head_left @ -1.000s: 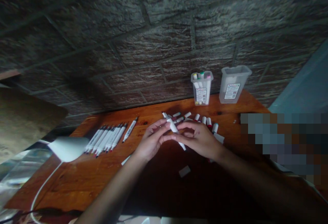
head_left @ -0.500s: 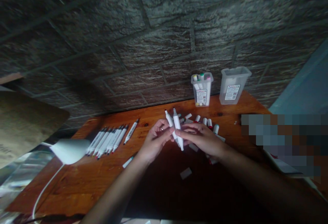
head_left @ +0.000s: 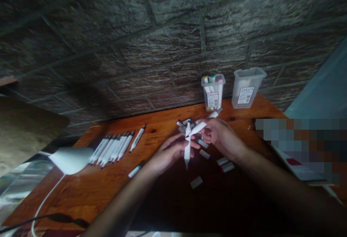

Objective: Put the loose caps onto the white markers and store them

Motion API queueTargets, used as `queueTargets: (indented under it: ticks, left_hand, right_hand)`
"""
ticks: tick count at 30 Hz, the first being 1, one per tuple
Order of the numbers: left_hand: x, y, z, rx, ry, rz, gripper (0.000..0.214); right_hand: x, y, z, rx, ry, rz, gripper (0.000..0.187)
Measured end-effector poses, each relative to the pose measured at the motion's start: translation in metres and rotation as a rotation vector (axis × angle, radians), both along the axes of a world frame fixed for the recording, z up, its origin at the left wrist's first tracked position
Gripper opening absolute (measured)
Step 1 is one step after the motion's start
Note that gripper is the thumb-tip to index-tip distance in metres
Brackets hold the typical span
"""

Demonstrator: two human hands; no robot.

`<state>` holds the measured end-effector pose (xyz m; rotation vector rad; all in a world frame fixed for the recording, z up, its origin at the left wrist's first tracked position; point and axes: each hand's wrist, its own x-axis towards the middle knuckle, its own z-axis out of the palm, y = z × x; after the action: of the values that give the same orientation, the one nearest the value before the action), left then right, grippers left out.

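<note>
My left hand point(head_left: 169, 154) grips a white marker point(head_left: 187, 145) that stands nearly upright, tip down. My right hand point(head_left: 221, 136) pinches a second white marker point(head_left: 203, 124), held slanted with its dark tip touching the first one. Both hands hover over the wooden table point(head_left: 89, 190). Under them lies a heap of loose markers and caps point(head_left: 202, 143). A row of several markers point(head_left: 114, 146) lies side by side at the left, with one more marker point(head_left: 137, 138) just right of it.
Two clear plastic tubs stand by the brick wall: one point(head_left: 213, 92) with markers in it, the other point(head_left: 247, 87) looks empty. A white lamp head point(head_left: 72, 159) with its cable sits at the left. A lone marker point(head_left: 135, 171) and a cap point(head_left: 196, 182) lie near me.
The two markers, held together upright half a second ago, are now apart. My right hand rose toward the tubs with one; my left hand kept the other and lowered it.
</note>
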<state>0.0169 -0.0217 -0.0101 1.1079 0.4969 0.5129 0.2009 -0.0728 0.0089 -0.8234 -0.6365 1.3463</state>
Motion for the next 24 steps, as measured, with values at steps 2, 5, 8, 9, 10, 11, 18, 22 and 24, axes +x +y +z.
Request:
queueTargets:
  ticks: [2, 5, 8, 9, 10, 11, 18, 22, 24]
  left_hand:
    - [0.002, -0.001, -0.002, 0.010, -0.002, -0.017, 0.028]
    - [0.005, -0.002, -0.001, 0.022, 0.027, -0.048, 0.031]
    - [0.006, -0.004, 0.001, 0.052, 0.079, -0.081, 0.034]
    - [0.006, -0.005, 0.002, 0.068, 0.095, -0.090, 0.034]
    - [0.006, -0.005, 0.002, 0.088, 0.112, -0.098, 0.034]
    - [0.005, -0.006, 0.002, 0.110, 0.131, -0.106, 0.034]
    - [0.003, -0.011, 0.002, 0.194, 0.229, -0.125, 0.038]
    - [0.004, -0.013, 0.002, 0.132, 0.162, -0.090, 0.036]
    - [0.004, -0.013, 0.002, 0.073, 0.111, -0.088, 0.033]
  right_hand:
    - [-0.002, 0.001, -0.002, 0.008, -0.047, -0.016, 0.033]
    - [-0.003, 0.002, -0.006, -0.031, -0.127, -0.069, 0.045]
    - [-0.001, 0.002, -0.010, -0.116, -0.207, -0.137, 0.052]
    - [0.000, 0.002, -0.010, -0.133, -0.229, -0.158, 0.053]
    - [0.000, 0.002, -0.010, -0.139, -0.242, -0.176, 0.053]
    - [0.000, 0.002, -0.010, -0.134, -0.246, -0.190, 0.052]
    - [0.002, 0.004, -0.006, -0.057, -0.176, -0.210, 0.050]
    - [0.004, 0.006, -0.007, -0.072, -0.226, -0.238, 0.049]
    - [0.004, 0.007, -0.008, -0.083, -0.252, -0.243, 0.049]
